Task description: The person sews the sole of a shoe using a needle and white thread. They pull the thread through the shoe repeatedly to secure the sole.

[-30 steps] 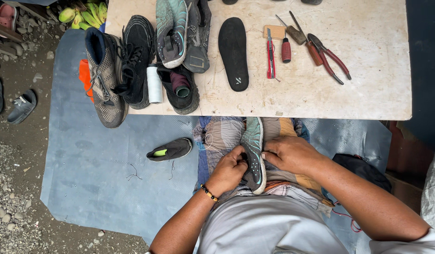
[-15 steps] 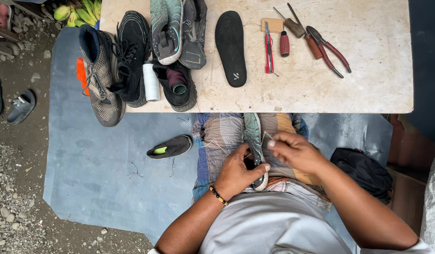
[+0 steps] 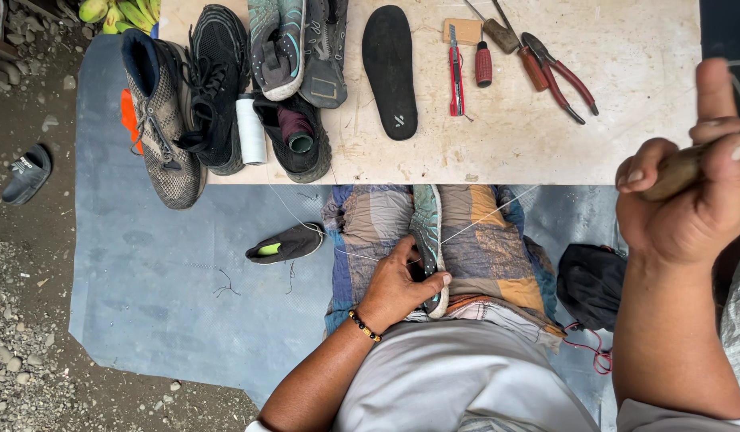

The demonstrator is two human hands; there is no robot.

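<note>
A: Shoe (image 3: 428,240) lies sole-up on the lap, near the board (image 3: 626,120). Left hand (image 3: 402,284)?

B: Its fingers are curled round the shoe, pinning it down.

A: And the right hand (image 3: 690,200)?

B: Raised at the right, fist closed on a wooden handle (image 3: 675,172); a thread (image 3: 490,216) runs taut to the shoe.

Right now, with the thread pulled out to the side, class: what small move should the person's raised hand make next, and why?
Probably a short further pull to seat the stitch. The right hand is raised, gripping a wooden-handled tool, and the thread runs taut from the shoe that the left hand pins on the lap. Whether the stitch is already snug cannot be seen.
</note>
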